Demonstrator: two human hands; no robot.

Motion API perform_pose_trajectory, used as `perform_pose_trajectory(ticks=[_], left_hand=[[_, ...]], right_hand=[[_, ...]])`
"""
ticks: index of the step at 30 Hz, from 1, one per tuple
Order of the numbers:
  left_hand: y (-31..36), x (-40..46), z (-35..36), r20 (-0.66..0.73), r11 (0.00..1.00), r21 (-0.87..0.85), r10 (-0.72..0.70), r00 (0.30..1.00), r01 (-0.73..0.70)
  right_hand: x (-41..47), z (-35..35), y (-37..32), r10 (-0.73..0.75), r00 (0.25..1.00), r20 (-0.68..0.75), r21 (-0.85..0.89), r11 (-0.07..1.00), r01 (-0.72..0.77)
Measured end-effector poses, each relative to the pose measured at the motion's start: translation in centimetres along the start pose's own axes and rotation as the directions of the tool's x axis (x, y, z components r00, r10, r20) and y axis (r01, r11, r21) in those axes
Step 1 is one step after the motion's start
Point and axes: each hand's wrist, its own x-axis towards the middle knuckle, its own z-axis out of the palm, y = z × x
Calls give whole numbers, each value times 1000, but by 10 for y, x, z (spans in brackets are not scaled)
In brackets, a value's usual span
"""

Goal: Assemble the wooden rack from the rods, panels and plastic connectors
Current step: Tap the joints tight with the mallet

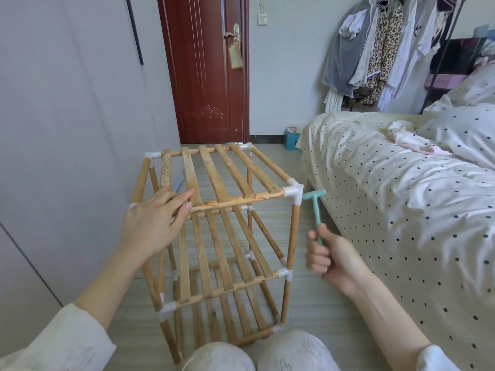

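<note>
Rack's basically up, just tapping the corner joints home

Rack (214, 236) stands upright on the floor, three slatted tiers. Left hand (152, 223) lies flat on the top front rod, fingers spread. Right hand (329, 258) grips a small teal hammer (316, 207), head just right of the near-right top connector (293, 192), so I reckon a leftward tap comes next.
</note>
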Motion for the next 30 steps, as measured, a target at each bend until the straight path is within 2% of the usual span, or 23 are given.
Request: perform_pose_trajectory(ticks=[1,2,4,6,8,9,10,13,14,16,18,20,22,23,24,25,27,28,30], left_hand=[[-1,0,1,1,1000,-1,-4,1000,4],[-2,0,1,7,1000,-4,-5,1000,5],[0,0,0,19,1000,-7,-6,1000,6],[2,0,0,15,1000,-3,-7,1000,7],[1,0,-2,12,1000,-6,-11,1000,11],[1,-1,-3,15,1000,-13,-13,1000,13],[0,-1,-4,16,1000,-19,-10,1000,11],[3,-1,-4,4,1000,-16,1,1000,-1],[4,0,-5,-9,1000,-12,-1,1000,1],[5,-1,-6,-24,1000,-13,-1,1000,1],[3,-2,-7,-20,1000,-15,3,1000,-3],[3,-2,-6,-23,1000,-8,7,1000,-8],[5,0,-4,-24,1000,-9,2,1000,-2],[5,0,-3,-20,1000,-10,-3,1000,3],[4,0,-2,-14,1000,-10,-6,1000,6],[3,-1,-2,-10,1000,-13,-9,1000,9],[2,-3,-2,-10,1000,-21,-12,1000,12],[3,-3,-2,-11,1000,-19,-11,1000,11],[4,-1,-2,-16,1000,-12,-14,1000,14]], right_hand=[[-1,-2,3,11,1000,28,-14,1000,-10],[-1,-4,0,-12,1000,25,58,998,10],[1,-9,-13,-89,995,-45,308,946,99],[-1,-9,-12,-89,996,-15,380,921,88],[-5,-4,-5,-21,995,99,234,972,-3],[-6,0,-4,-26,993,117,167,986,6],[-7,3,-7,-80,992,102,151,986,64],[-6,8,-15,-299,952,-59,136,943,304],[-5,9,-11,-291,954,-67,87,951,296],[-5,7,4,-147,989,-10,-136,980,144],[-6,8,9,-82,997,-13,-313,947,74],[-7,14,-5,-243,969,-53,-342,916,211],[-9,23,-19,-435,900,-30,-395,832,389],[-9,26,-22,-486,874,-5,-433,789,436],[-8,30,-23,-484,875,12,-493,759,427],[-7,32,-22,-420,907,13,-570,743,352],[-6,33,-21,-215,976,-28,-701,701,134],[-7,34,-23,-201,979,-40,-716,689,112],[-9,39,-29,-349,937,-9,-663,703,256]])
